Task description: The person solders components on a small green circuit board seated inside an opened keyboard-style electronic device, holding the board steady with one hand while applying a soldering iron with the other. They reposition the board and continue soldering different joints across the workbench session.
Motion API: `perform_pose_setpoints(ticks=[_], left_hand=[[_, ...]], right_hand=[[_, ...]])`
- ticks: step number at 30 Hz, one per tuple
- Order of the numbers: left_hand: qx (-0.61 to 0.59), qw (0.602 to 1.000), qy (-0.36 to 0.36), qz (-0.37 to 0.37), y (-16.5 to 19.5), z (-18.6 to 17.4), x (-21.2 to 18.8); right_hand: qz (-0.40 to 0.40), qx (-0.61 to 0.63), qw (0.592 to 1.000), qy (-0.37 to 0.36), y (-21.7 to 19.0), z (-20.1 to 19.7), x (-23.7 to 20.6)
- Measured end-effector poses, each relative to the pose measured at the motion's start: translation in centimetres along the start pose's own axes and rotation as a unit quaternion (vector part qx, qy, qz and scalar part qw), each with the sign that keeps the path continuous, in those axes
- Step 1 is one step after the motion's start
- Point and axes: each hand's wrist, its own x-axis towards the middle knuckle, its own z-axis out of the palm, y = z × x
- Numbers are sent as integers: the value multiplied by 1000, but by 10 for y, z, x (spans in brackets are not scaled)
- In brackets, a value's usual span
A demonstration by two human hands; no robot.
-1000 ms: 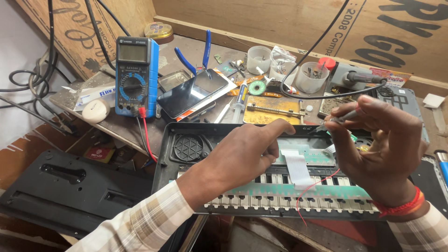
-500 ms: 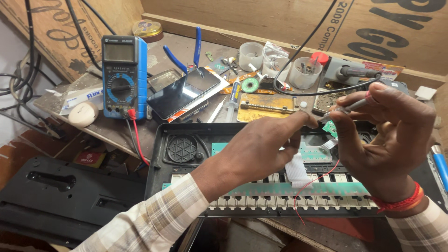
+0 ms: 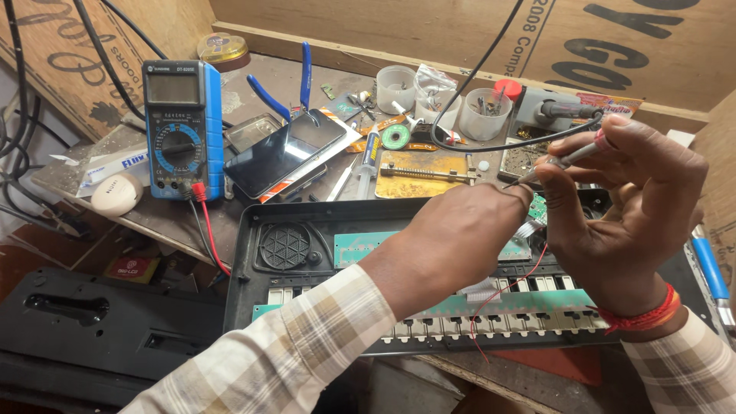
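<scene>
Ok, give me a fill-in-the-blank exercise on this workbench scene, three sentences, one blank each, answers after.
1. The right hand holds a thin ____ over the opened keyboard.
2. The multimeter with the blue case stands to the ____ of the smartphone.
3. The left hand rests on the keyboard's ____ circuit board.

Missing words: screwdriver; left; green

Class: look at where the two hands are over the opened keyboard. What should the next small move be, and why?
Probably lower the thin tool's tip onto the green circuit board. The right hand holds the tool tilted just above the opened keyboard, while the left hand rests beside the tip, seemingly steadying something there; what it pinches is hidden.
</scene>
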Motion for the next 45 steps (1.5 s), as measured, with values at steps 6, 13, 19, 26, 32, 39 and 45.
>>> perform_pose_setpoints(ticks=[6,13,19,26,32,39,45], left_hand=[[-21,998,38,41,-3,4,5],[4,1000,-13,17,0,5,12],[28,999,23,38,9,15,15],[33,999,6,28,5,20,20],[13,1000,-16,-7,-2,16,24],[-4,999,-48,-25,1,21,34],[56,996,-73,-13,6,23,39]], right_hand=[[-1,-9,1000,2,0,1,2],[3,5,1000,3,3,1,-1],[3,5,1000,-4,8,-1,-4],[6,8,1000,6,13,-2,-5],[2,2,1000,-3,16,-3,-7],[4,16,1000,2,17,-2,-7],[-2,11,1000,-7,17,-4,-4]])
